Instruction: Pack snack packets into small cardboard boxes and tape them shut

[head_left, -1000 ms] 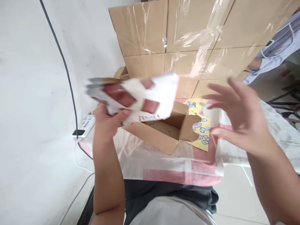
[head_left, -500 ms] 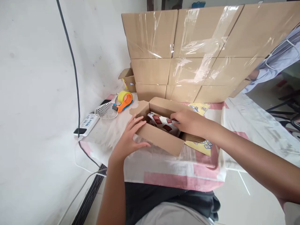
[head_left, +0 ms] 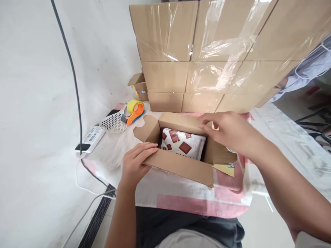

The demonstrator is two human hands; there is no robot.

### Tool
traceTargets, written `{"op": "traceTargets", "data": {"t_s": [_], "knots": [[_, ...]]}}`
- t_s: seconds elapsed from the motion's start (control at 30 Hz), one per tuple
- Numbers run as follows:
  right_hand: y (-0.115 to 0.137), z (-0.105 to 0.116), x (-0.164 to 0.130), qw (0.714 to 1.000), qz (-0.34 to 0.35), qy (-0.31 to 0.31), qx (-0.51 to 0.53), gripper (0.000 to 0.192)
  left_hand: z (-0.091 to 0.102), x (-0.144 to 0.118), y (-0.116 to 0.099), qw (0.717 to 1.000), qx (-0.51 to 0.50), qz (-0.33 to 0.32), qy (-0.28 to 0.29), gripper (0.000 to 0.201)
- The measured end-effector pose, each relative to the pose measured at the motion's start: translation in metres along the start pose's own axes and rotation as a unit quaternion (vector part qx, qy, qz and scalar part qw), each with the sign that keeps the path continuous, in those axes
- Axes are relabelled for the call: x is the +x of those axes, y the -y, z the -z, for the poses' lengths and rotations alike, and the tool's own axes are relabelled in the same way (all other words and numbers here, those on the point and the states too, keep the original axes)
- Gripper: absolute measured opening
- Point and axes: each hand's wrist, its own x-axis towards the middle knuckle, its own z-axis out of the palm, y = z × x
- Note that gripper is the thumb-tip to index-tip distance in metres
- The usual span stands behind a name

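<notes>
An open cardboard box (head_left: 181, 165) sits on the cloth-covered table in front of me. Inside it lies a white packet with dark red squares (head_left: 182, 146). My left hand (head_left: 136, 162) rests on the box's near flap, fingers curled over its edge. My right hand (head_left: 227, 132) pinches the far flap of the box at its right end. A yellow printed sheet (head_left: 224, 168) lies under the box's right flap.
A wall of taped cardboard boxes (head_left: 207, 51) stands behind the open box. At the back left lie an orange and yellow tape dispenser (head_left: 134, 111), a white perforated scoop (head_left: 113, 122), a small open carton (head_left: 139, 86) and a power strip (head_left: 89, 139). Another person's sleeve (head_left: 307, 69) shows at right.
The packet went from my left hand into the box. My right hand left the packet and took the far flap; my left hand settled on the near flap.
</notes>
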Motion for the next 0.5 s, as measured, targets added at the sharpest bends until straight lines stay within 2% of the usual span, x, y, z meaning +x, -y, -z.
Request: {"op": "traceTargets", "data": {"t_s": [0.07, 0.17, 0.23, 0.3, 0.4, 0.47, 0.5], "knots": [[-0.018, -0.001, -0.006, 0.996, -0.056, -0.051, 0.037, 0.034, -0.001, -0.004, 0.001, 0.999, -0.003, -0.004, -0.033, 0.036], [-0.044, -0.016, -0.015, 0.979, -0.131, -0.038, 0.152, 0.047, -0.005, -0.009, 0.004, 0.993, 0.015, -0.006, -0.114, 0.041], [-0.052, -0.03, -0.023, 0.949, -0.161, -0.021, 0.268, 0.052, -0.01, -0.011, 0.006, 0.988, 0.014, 0.014, -0.156, 0.048], [-0.052, -0.043, -0.034, 0.907, -0.178, -0.025, 0.382, 0.059, -0.016, -0.012, 0.007, 0.983, 0.009, 0.035, -0.179, 0.055], [-0.046, -0.058, -0.048, 0.855, -0.2, -0.044, 0.476, 0.065, -0.023, -0.011, 0.006, 0.978, 0.03, 0.038, -0.204, 0.062], [-0.048, -0.069, -0.053, 0.851, -0.194, -0.03, 0.486, 0.072, -0.028, -0.009, 0.003, 0.969, 0.062, 0.059, -0.232, 0.066], [-0.05, -0.074, -0.053, 0.862, -0.179, -0.019, 0.474, 0.078, -0.03, -0.008, 0.001, 0.964, 0.065, 0.088, -0.242, 0.069]]}}
